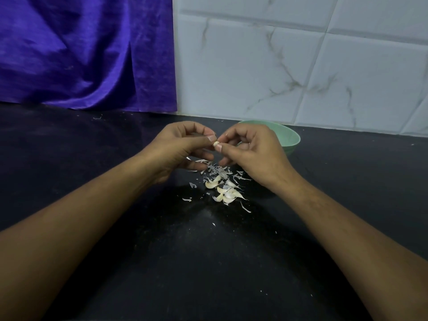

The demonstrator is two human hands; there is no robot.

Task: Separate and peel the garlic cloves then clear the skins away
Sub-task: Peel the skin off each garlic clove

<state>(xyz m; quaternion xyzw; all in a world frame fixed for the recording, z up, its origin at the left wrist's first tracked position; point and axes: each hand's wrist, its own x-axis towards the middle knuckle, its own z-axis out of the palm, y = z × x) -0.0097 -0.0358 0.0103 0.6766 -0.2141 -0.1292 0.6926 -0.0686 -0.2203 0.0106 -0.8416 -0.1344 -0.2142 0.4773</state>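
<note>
Head view: one garlic clove pinched between both hands above the skins

At the left, the left hand [183, 147] curls its fingers [201, 141] in, thumb against forefinger, pinching one end of a small garlic clove [216, 143]. The right hand [252, 149] pinches the other end the same way, and its other fingers are loosely bent with nothing in them. The clove hangs in the air between the two thumbs, over the tabletop [92, 163] and just above the scraps.

To peel it well, the left hand should probably hold the clove steady by its root end. The right thumbnail can then catch a loose edge of skin and draw it along the clove's length. Working over the scraps means the torn skin falls where the rest already lies. A light pinch seems wise, since a clove this small could slip or bruise.

The held clove looks pale cream; how much skin remains on it is too small to tell. Below it lies a scatter of thin whitish skins [217, 170], with several more cloves [223, 192] nearer the person. These are cream and curved, some with papery tips. A pale green bowl [293, 137] stands behind the right hand, and its inside is hidden.
</note>
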